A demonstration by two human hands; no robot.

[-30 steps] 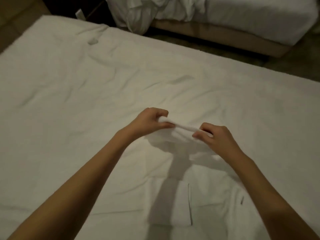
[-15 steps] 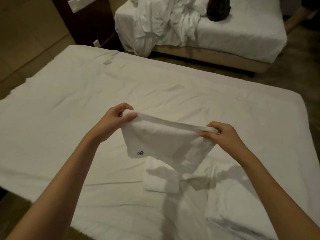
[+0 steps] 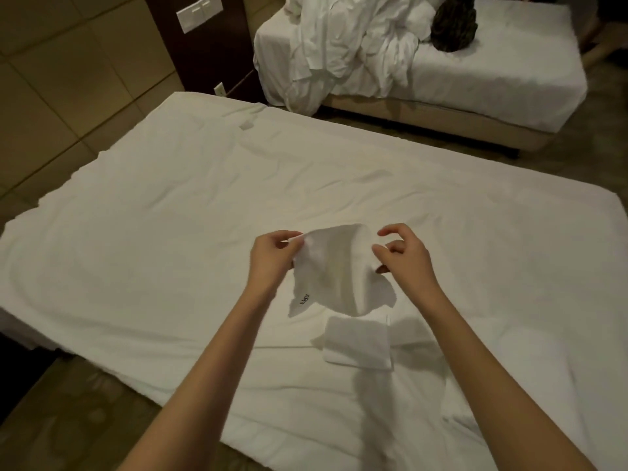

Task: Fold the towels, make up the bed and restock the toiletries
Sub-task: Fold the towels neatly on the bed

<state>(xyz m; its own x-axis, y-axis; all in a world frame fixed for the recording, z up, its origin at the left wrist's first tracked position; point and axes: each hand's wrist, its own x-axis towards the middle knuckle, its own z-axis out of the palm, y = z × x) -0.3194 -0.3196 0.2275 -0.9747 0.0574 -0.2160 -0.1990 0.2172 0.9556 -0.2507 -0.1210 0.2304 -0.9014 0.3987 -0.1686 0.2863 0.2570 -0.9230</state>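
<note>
The near bed (image 3: 170, 232) lay stripped to its white sheet, a second bed (image 3: 492, 79) heaped with linen beyond it. A folded towel (image 3: 356, 345) rested on the near bed. Above it hung the small towel (image 3: 333, 270), its top edge running left to right, logo corner drooping toward me. Half a second before, both hands stretched it taut; now the left hand (image 3: 272, 260) pinched its corner, while the right hand (image 3: 404, 260) had loosened, fingers curled beside the cloth. Probably regripping for the next fold.

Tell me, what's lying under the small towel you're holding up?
A folded towel lies on the bed sheet beneath the held towel. Its far edge is hidden behind the hanging cloth.
</note>
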